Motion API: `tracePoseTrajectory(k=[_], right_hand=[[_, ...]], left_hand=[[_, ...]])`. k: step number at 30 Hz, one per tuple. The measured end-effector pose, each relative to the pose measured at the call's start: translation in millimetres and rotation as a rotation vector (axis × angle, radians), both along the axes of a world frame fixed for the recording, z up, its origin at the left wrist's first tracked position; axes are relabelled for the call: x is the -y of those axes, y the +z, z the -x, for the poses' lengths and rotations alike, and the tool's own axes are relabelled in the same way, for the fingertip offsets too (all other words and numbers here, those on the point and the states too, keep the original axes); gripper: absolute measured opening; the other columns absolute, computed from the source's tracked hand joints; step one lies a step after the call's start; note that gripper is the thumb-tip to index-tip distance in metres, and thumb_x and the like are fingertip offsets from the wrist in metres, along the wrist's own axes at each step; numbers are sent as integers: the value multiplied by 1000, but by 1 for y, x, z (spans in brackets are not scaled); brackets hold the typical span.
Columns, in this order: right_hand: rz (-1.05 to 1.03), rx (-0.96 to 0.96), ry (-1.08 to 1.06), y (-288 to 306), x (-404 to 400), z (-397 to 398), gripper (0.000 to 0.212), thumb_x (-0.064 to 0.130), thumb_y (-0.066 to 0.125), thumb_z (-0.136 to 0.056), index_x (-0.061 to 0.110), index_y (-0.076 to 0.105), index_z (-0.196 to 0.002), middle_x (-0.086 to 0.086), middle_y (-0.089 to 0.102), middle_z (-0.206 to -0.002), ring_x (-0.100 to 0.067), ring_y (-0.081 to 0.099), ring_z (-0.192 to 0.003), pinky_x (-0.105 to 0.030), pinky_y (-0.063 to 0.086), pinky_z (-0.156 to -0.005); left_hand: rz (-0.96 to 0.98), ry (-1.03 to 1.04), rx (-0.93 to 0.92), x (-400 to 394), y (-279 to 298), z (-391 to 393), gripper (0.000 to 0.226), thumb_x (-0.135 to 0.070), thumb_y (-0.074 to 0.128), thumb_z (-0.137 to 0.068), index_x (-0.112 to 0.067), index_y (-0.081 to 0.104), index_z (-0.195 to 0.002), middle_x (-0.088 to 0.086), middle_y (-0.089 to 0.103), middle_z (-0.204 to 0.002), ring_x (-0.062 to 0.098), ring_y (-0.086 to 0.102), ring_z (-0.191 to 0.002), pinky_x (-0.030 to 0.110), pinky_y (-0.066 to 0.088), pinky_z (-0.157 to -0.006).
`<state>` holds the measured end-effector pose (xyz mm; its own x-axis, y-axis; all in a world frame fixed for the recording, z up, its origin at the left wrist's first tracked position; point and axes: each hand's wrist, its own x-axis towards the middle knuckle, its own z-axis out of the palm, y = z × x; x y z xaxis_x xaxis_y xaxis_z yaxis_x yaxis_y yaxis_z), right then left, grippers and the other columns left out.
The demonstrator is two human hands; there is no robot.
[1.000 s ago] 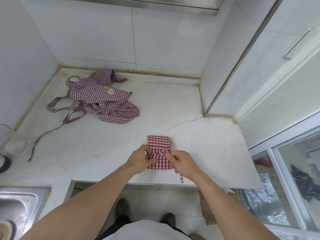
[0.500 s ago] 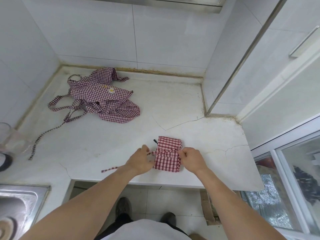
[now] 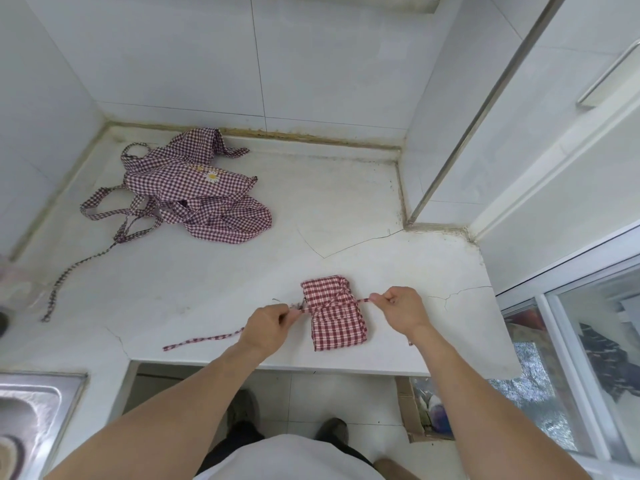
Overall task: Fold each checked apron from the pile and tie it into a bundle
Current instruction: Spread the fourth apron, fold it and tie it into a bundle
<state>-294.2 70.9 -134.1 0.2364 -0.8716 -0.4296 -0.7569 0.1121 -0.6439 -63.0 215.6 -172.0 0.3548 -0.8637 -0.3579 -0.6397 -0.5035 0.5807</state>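
Folded apron: one red-checked bundle [image 3: 335, 313] lies near the counter's [image 3: 346, 209] front edge, its strap crossed over the middle.
Left hand [image 3: 268, 325]: pinches the strap's left end [image 3: 204, 339].
Right hand [image 3: 401, 308]: pinches the right end, pulled outward.
Progress: folding looks done; the knot seems mid-tightening.
Left to do: the loose pile [image 3: 194, 192], far left; at least one apron, exact count unclear.
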Motion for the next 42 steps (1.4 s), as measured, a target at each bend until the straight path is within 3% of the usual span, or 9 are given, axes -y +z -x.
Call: tracePoseTrajectory(k=[5, 9, 13, 21, 26, 31, 35, 39, 42], right_hand=[[-3, -109, 34, -11, -2, 0, 40, 33, 60, -98, 13, 46, -66, 1, 48, -64, -21, 48, -67, -30, 35, -58], [11, -163, 121, -13, -3, -9, 34, 28, 50, -102, 12, 46, -72, 0, 51, -70, -24, 51, -75, -32, 37, -65], [27, -69, 120, -14, -8, -21, 26, 24, 51, -101, 8, 56, -81, -1, 56, -74, -21, 53, -74, -26, 40, -56], [41, -20, -153, -26, -3, 10, 28, 19, 69, -89, -5, 69, -74, -9, 59, -61, -24, 55, -63, -28, 43, -60], [53, -37, -205, -32, -12, -1, 32, 16, 72, -84, -8, 63, -66, -16, 57, -60, -23, 48, -58, -31, 42, -57], [141, -150, -125, -30, -24, -14, 40, 15, 70, -81, 10, 42, -53, -8, 46, -54, -23, 43, -54, -32, 36, -52], [156, -209, -92, -27, -29, -22, 39, 19, 66, -85, 14, 40, -57, -5, 52, -61, -25, 51, -62, -29, 34, -54], [175, -255, -54, -28, -29, -21, 30, 21, 58, -91, 11, 46, -66, -9, 61, -73, -27, 54, -69, -31, 37, -58], [240, -243, -2, -25, -27, -20, 25, 26, 53, -97, 5, 60, -86, -12, 68, -83, -29, 61, -77, -33, 44, -61]], left_hand=[[-41, 104, -69, 3, 3, -2, 50, -41, 55, -99, -16, 43, -59, -2, 42, -59, 14, 39, -55, 29, 32, -56], [-108, 224, -251, 9, 10, 1, 53, -50, 58, -95, 1, 62, -78, 6, 55, -76, 15, 50, -67, 24, 39, -63], [-147, 233, -277, 15, 11, 6, 40, -44, 61, -95, -12, 74, -75, 2, 64, -89, 14, 59, -83, 23, 41, -75], [-99, 364, -193, 10, 20, -12, 31, -33, 64, -96, -15, 74, -73, -7, 61, -76, 7, 53, -63, 15, 38, -54], [21, 435, -538, 5, 24, -8, 34, -24, 57, -99, -6, 61, -71, 5, 52, -66, 20, 45, -65, 29, 40, -65], [224, 604, -875, 19, 41, 6, 18, -5, 62, -92, 3, 75, -83, 18, 72, -94, 23, 63, -93, 34, 50, -92], [276, 570, -1034, 29, 57, 13, 47, -1, 51, -96, -11, 64, -51, 13, 68, -70, 25, 67, -75, 33, 49, -71], [161, 325, -827, 36, 61, 21, 48, -34, 38, -108, -16, 38, -63, 2, 39, -59, 14, 35, -54, 27, 31, -52], [69, 210, -761, 39, 59, 22, 40, -32, 31, -109, -17, 35, -72, -4, 33, -62, 11, 25, -57, 23, 25, -51]])
